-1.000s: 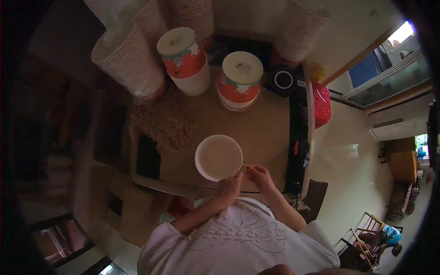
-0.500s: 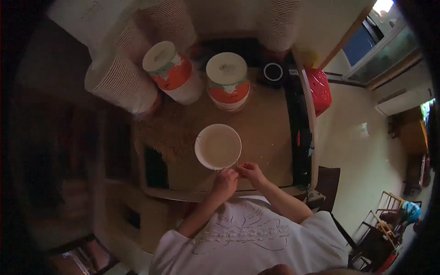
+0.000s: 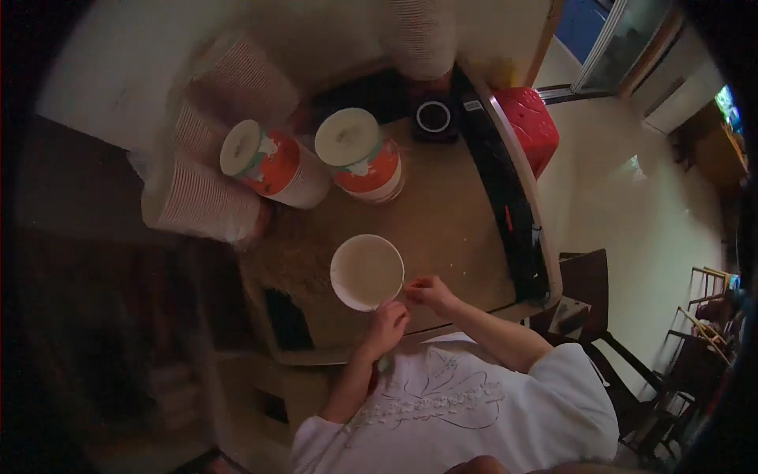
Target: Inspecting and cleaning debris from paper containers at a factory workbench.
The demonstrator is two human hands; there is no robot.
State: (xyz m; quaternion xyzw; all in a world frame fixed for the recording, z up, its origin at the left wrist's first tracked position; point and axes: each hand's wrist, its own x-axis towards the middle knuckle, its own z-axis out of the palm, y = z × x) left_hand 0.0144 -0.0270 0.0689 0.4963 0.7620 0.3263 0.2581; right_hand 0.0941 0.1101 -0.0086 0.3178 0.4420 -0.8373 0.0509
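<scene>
A round white tub [image 3: 366, 272], seen from above and open at the top, stands near the front of the brown tabletop. My left hand [image 3: 387, 325] is at its near rim, with the fingers bent and pressed together. Just right of the rim, my right hand [image 3: 430, 294] pinches with thumb and finger. A thin pale strip seems to run from the tub's right side to those fingertips, too small to name. Whatever the left fingers hold is hidden. A small gap parts the two hands.
Two white-and-orange tubs with pale lids, a left one [image 3: 276, 166] and a right one [image 3: 359, 158], stand behind. Tall stacks of nested white tubs [image 3: 201, 197] line the back left. A black round-topped device [image 3: 434, 118], a red plastic stool [image 3: 527, 126] and a dark chair [image 3: 584, 292] are rightward.
My hands have drawn apart: they were together at the tub's near right rim, and now the right one is farther from the left. The whole view has turned and shifted.
</scene>
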